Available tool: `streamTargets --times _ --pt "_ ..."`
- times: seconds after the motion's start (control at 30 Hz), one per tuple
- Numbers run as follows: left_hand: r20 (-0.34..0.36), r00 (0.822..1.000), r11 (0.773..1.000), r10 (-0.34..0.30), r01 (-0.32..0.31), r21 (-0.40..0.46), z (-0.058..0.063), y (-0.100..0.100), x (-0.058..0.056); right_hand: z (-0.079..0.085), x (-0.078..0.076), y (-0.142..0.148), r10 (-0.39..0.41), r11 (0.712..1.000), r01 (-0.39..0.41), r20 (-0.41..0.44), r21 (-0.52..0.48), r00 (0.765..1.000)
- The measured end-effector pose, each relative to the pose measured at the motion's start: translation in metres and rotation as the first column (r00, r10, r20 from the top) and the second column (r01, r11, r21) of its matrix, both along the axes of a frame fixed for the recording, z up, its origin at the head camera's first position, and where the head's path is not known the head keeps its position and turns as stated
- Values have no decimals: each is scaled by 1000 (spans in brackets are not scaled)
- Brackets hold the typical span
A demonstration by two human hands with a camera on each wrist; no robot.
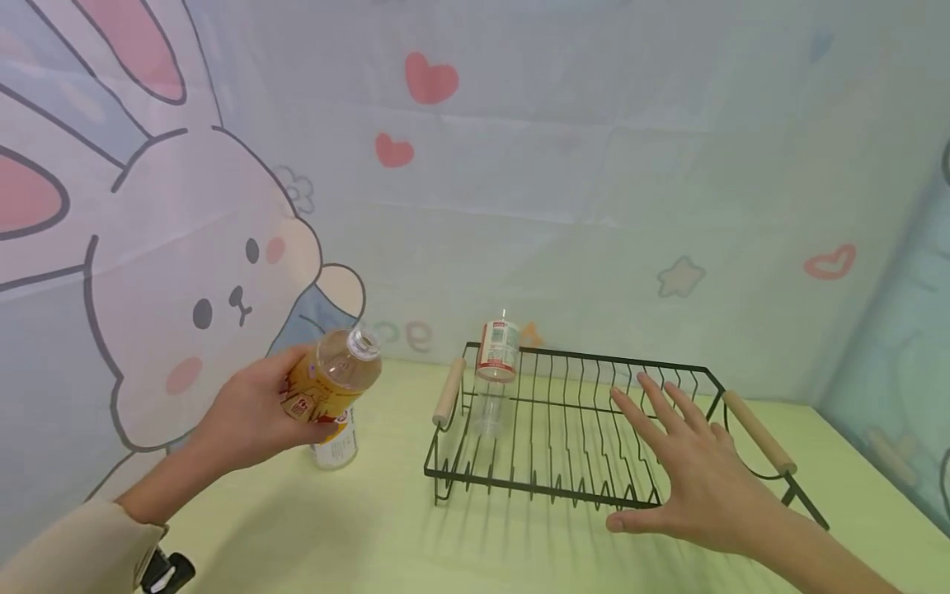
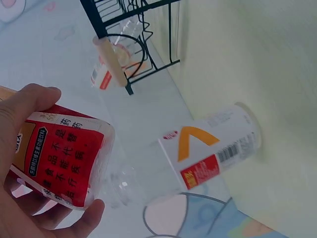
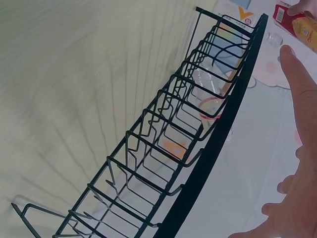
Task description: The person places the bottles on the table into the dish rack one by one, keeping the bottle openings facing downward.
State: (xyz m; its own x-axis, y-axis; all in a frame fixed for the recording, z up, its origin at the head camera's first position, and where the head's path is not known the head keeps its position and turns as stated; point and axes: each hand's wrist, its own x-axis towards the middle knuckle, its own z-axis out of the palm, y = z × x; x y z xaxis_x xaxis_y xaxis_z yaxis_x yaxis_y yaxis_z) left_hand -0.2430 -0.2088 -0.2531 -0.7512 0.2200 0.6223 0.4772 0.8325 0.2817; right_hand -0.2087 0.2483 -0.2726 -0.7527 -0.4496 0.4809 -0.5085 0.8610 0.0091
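Observation:
My left hand [image 1: 256,404] grips a plastic bottle [image 1: 343,375] with an orange and red label, raised and tilted, its uncapped mouth up and to the right. Just behind it, a clear bottle [image 2: 218,148] with a white label stands on the table, partly hidden in the head view. My right hand [image 1: 698,487] is spread over the right front of a black wire dish rack [image 1: 549,490], fingers apart and holding nothing. At the rack's left end sits another clear bottle [image 1: 497,351] with a white and red label.
Wooden handles [image 1: 449,392] top both ends of the rack. The table has a pale green cover [image 1: 386,536]. Behind it hangs a cloth backdrop [image 1: 557,181] with a printed rabbit, hearts and stars. A black item [image 1: 169,571] shows by my left sleeve.

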Motion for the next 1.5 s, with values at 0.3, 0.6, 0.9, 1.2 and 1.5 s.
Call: streamTargets --times 0.3,0.6,0.9,1.2,1.5 --pt "-109 994 984 -1 -18 -177 14 38 -2 6 2 -5 34 999 -34 -8 -23 999" --pt "-139 989 959 -51 10 -282 20 69 -7 25 8 -26 73 993 -77 -44 -87 996" --pt "-166 978 943 -126 65 -328 17 93 -12 33 13 -47 161 981 -172 -120 -90 980" --pt "-160 966 915 -202 128 -382 16 124 -18 39 13 -63 261 946 -282 -140 -160 955" --pt "-172 948 884 -268 171 -435 17 147 -17 31 4 -71 310 916 -354 -227 -190 923"
